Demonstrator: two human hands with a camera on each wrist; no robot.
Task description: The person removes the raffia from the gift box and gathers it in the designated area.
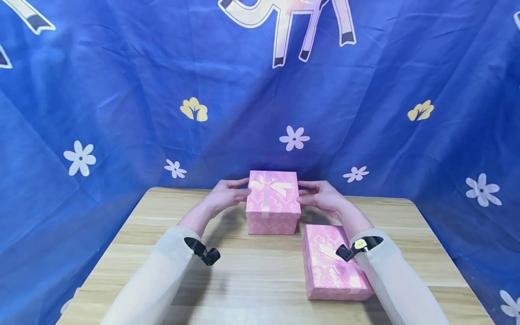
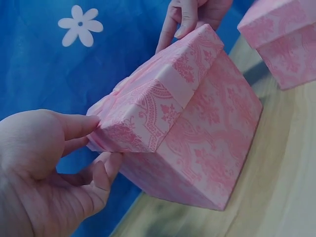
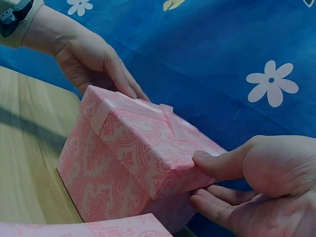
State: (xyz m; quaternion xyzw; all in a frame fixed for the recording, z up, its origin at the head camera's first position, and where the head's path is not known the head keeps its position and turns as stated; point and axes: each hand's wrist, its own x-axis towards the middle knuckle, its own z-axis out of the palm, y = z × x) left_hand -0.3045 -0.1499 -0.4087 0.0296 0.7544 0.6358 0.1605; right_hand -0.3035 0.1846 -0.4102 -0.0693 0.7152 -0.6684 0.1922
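Note:
A square pink gift box (image 1: 271, 224) with a damask pattern stands at the back of the table, its lid (image 1: 276, 203) on top. Ribbon and a bow (image 1: 270, 184) cross the lid. From the left side, my left hand (image 1: 225, 195) holds the lid, its thumb and fingers at the lid's side and lower rim in the left wrist view. Opposite it, my right hand (image 1: 325, 198) holds the lid's right side, the thumb (image 3: 217, 163) on the lid and other fingers at the lower edge. The box's back face is hidden.
A second, flatter pink gift box (image 1: 321, 282) with a ribbon lies nearer on the right, partly under my right forearm. Blue cloth (image 1: 243, 113) printed with flowers hangs right behind the wooden table (image 1: 243, 271). Each wrist wears a small black camera.

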